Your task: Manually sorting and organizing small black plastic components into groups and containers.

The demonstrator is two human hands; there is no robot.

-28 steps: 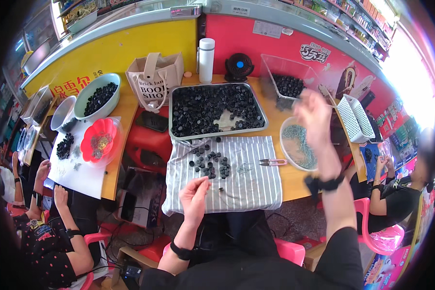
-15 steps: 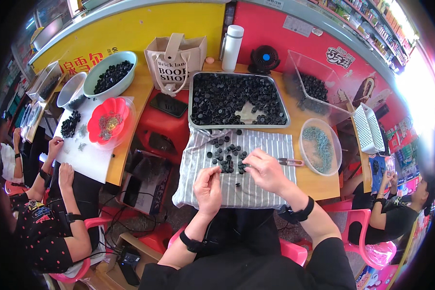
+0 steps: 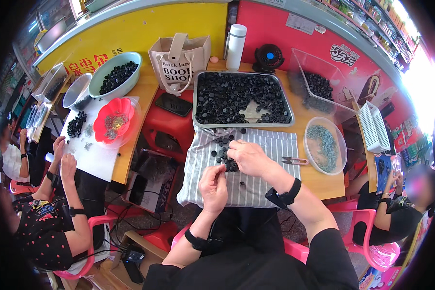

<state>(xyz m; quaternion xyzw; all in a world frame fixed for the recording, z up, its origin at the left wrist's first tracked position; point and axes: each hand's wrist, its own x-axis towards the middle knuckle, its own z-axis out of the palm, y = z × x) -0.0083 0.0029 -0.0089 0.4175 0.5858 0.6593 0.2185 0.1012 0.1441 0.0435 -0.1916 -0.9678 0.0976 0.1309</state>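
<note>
View from the head: left hand [image 3: 213, 189] half-curled, fingers narrow; can't tell whether the tips meet or grip anything. Right hand [image 3: 249, 157], just beyond and to its right, has fingers drawn in, tips pointing left; whatever they might hold is too small to make out. Loose black caps [image 3: 231, 166] lie on striped cloth [image 3: 275, 188], beside and under the right fingers, which cover part of the cluster. One small dark piece [image 3: 242, 183] sits apart, nearer the person than the right hand.

Right of that hand, snips [image 3: 295, 161] straddle the cloth's edge; past them, a round clear tub [image 3: 342, 162] of fine bluish-green bits, too tangled to tell singly. Beyond both hands, a metal tray [image 3: 246, 125] heaped with more caps bars the way to a white bottle [image 3: 236, 47] and black fan [image 3: 268, 59]. Far left of the left hand, co-worker's hands [image 3: 68, 167] near a red bowl [image 3: 100, 126].
</note>
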